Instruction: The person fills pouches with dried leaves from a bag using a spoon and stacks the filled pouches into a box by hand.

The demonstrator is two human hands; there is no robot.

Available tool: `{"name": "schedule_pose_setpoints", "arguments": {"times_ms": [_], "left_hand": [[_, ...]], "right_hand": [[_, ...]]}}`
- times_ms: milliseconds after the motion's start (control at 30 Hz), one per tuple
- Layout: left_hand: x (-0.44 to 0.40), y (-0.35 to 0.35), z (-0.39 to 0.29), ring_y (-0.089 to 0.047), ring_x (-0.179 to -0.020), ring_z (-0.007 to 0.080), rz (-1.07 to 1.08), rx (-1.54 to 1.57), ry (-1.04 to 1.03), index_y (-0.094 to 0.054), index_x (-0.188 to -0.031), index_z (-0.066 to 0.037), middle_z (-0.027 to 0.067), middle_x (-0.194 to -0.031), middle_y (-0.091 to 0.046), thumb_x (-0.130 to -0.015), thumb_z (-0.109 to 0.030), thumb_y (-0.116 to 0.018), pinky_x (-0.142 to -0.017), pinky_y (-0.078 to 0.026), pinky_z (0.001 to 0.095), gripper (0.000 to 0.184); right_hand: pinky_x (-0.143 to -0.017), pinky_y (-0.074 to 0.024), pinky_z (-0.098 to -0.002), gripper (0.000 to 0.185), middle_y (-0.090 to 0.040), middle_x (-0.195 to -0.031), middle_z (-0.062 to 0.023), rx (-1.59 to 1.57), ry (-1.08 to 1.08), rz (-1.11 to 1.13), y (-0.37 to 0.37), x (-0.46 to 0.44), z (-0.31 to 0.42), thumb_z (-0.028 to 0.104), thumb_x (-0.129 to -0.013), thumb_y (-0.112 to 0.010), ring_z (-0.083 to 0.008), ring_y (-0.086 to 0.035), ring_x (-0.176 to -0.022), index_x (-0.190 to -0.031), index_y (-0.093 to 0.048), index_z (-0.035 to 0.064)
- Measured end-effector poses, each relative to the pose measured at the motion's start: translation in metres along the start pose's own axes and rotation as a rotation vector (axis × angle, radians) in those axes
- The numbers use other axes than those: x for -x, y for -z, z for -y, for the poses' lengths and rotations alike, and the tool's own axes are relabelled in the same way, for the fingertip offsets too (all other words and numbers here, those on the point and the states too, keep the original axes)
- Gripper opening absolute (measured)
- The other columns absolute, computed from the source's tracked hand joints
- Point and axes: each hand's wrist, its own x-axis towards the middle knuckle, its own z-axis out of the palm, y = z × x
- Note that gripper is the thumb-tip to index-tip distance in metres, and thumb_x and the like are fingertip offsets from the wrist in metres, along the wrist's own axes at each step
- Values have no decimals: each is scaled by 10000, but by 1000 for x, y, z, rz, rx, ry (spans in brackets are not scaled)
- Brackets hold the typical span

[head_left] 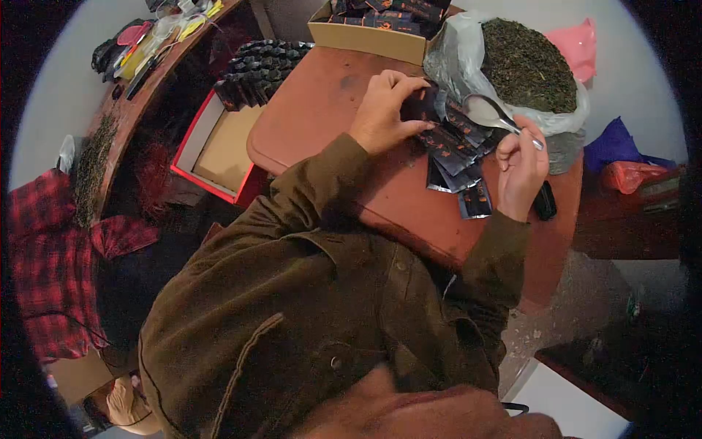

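Observation:
My left hand (384, 112) holds a small black packet (418, 106) with orange print, thumb and fingers on its edges. My right hand (523, 164) grips the handle of a metal spoon (484, 111), whose bowl is just right of the packet. Whether the spoon carries anything is too unclear to tell. Several flat black packets (455, 154) lie in an overlapping pile on the reddish table (307, 102), between my hands. Behind the spoon stands a clear plastic bag (462, 45) full of dark dried leaves (528, 66).
A cardboard box (369, 38) of black packets stands at the table's far edge. Left of the table are a red-rimmed box (191, 139) and stacked black packets (259, 69). A black object (544, 201) lies by my right wrist. A person in a checked shirt (51, 256) is at left.

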Motion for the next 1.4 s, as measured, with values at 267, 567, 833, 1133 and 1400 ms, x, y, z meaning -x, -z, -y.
{"name": "schedule_pose_setpoints", "arguments": {"times_ms": [267,567,833,1133,1400], "left_hand": [[0,-9,-12,-463,-1007,320,28,-18,3,-571,-1152,-129,123,-1037,-510,-594,-203,-846,-886,-401,401,626],[3,-6,-10,-466,-1054,301,98,117,-55,-520,-1234,-94,124,-1094,-525,-625,-116,-784,-937,-382,387,665],[3,-4,-13,-479,-1060,308,90,78,-59,-522,-1215,-68,135,-1103,-529,-647,-62,-692,-958,-383,380,592],[-1,-4,-25,-506,-1071,314,143,103,-98,-534,-1193,-60,147,-1089,-551,-650,-104,-700,-948,-404,383,570],[1,-11,-15,-562,-1064,289,72,161,19,-490,-1185,-16,155,-1101,-575,-684,-140,-713,-934,-438,356,562]], "right_hand": [[-570,-397,-188,225,-572,-674,11,346,-26,134,-10,10,-3,157,-975,-466,-37,-494,-615,-1095,-587,11],[-537,-372,-172,218,-589,-677,7,352,-69,150,-12,11,-7,178,-972,-468,-25,-467,-583,-1058,-599,26],[-479,-317,-171,209,-579,-650,-2,193,-177,89,-10,8,-4,178,-952,-469,-32,-450,-542,-1027,-592,27],[-440,-284,-195,223,-545,-598,-23,21,-220,127,1,2,-8,168,-935,-450,-49,-421,-497,-996,-577,-5],[-463,-304,-179,207,-560,-620,-7,167,-92,25,-6,6,-3,160,-947,-477,-38,-439,-518,-1022,-584,-2]]}}
